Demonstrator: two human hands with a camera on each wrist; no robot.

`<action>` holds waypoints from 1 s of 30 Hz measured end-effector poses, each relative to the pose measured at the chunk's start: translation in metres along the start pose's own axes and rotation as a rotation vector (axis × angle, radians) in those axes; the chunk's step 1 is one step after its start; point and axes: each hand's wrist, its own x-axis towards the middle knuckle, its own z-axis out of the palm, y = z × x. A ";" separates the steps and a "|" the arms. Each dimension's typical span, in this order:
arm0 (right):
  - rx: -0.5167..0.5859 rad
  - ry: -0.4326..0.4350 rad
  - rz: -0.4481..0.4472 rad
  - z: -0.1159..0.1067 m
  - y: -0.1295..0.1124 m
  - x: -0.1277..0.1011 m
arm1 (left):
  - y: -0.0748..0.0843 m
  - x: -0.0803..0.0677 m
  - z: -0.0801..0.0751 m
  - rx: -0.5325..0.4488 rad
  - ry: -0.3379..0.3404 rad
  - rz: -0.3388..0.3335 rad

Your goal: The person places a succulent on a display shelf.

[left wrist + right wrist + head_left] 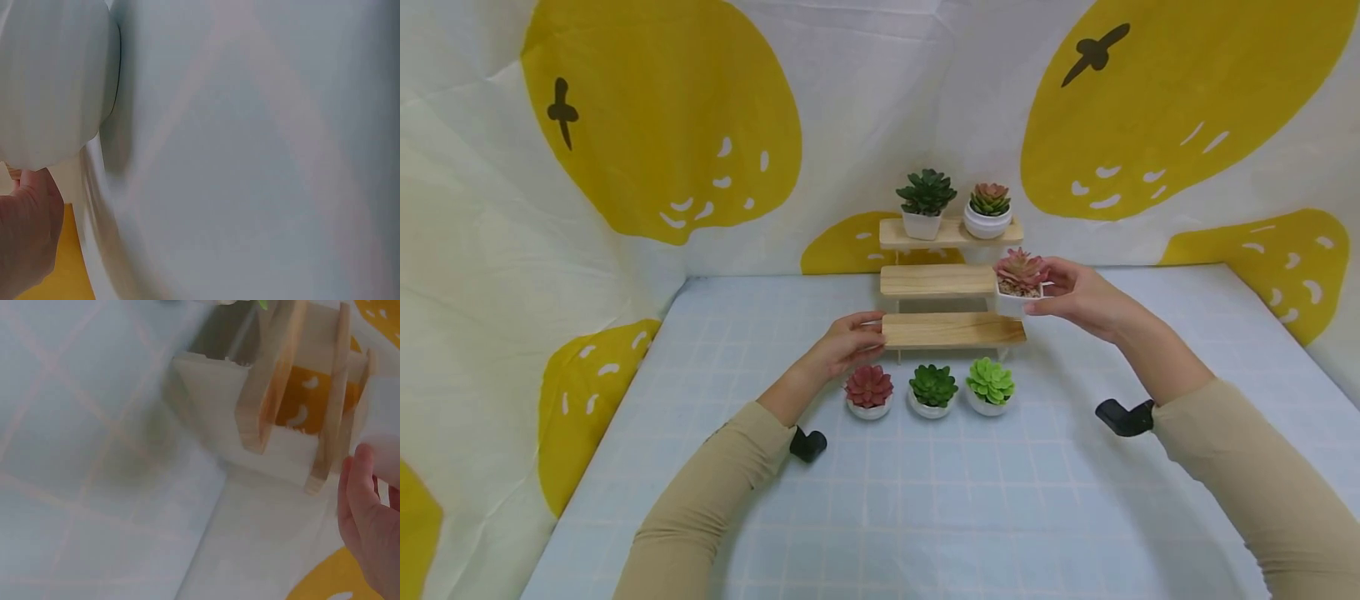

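A three-tier wooden shelf (951,282) stands at the middle back of the table. My left hand (867,332) grips the left end of its lowest board (955,331). My right hand (1039,298) holds a pink succulent in a white pot (1019,282) at the right end of the middle board. In the right wrist view the shelf (281,381) shows end-on, and my fingers (365,512) are on the white pot (389,447). The left wrist view shows my hand's edge (25,244) below a blurred white pot (50,81).
The top board carries a dark green succulent (927,200) and a reddish-green one (988,208). A red (868,390), a dark green (932,388) and a light green succulent (990,386) stand in a row before the shelf. Lemon-print cloth walls (662,125) enclose the checked tablecloth (962,500).
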 end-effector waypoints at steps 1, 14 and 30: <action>0.002 0.001 0.000 0.002 -0.002 0.002 | 0.000 0.000 0.000 -0.002 0.001 -0.001; 0.041 -0.065 -0.004 0.024 -0.022 0.035 | 0.000 -0.001 0.001 0.011 -0.001 0.009; 0.160 -0.054 -0.039 0.052 -0.026 0.066 | 0.002 -0.003 0.001 0.012 -0.004 0.001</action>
